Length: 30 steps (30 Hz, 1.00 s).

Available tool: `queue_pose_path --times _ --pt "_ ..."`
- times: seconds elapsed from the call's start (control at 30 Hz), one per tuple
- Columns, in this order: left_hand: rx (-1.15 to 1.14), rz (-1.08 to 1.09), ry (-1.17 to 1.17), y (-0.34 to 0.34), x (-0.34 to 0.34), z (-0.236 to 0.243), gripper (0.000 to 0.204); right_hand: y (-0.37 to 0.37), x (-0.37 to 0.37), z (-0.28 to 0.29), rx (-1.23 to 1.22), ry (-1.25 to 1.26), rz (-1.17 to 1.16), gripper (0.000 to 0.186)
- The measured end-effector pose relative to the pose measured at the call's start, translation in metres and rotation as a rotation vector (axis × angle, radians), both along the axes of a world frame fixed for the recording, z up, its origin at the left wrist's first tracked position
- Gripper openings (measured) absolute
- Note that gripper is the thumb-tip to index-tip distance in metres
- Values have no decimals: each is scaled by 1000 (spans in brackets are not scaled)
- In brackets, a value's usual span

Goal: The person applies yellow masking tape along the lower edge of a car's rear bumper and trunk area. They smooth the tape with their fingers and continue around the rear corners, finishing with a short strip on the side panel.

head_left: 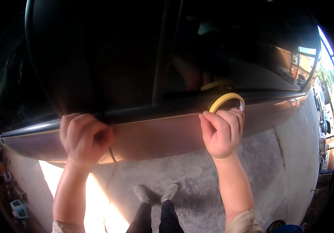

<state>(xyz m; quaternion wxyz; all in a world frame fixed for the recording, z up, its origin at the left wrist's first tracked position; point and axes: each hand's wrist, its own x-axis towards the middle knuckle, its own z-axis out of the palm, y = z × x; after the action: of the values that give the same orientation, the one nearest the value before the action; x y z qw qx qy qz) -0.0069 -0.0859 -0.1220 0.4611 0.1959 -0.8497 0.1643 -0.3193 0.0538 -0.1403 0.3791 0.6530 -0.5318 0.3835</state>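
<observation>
We note the right hand (222, 132) clamped on a yellow masking tape roll (226, 100) at the car door (167, 136) beltline below the window glass (229, 54). Left hand (84, 138) pinches the tape line (155, 117). Risk: slack could let the tape wander or wrinkle.

The car door panel (167, 136) is glossy painted metal, the window (237, 50) above it smooth dark glass. The tape roll (226, 100) looks matt yellow paper. At six o'clock, the concrete floor (283, 171) is rough and grey.
</observation>
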Motion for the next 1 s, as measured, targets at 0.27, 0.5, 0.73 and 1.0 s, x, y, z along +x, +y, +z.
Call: queue_pose_path --times 0.27,0.5,0.73,1.0 --pt "-20 0 -2 -7 -4 4 19 -9 -5 1 -5 30 -25 27" --pt "-27 3 -23 -2 2 4 17 -7 -6 1 10 28 29 29" --pt "-37 2 -4 -3 0 3 30 -6 -6 1 25 -4 33 28" --pt "-1 -8 -28 -3 0 4 23 -6 -5 3 33 -10 36 27"
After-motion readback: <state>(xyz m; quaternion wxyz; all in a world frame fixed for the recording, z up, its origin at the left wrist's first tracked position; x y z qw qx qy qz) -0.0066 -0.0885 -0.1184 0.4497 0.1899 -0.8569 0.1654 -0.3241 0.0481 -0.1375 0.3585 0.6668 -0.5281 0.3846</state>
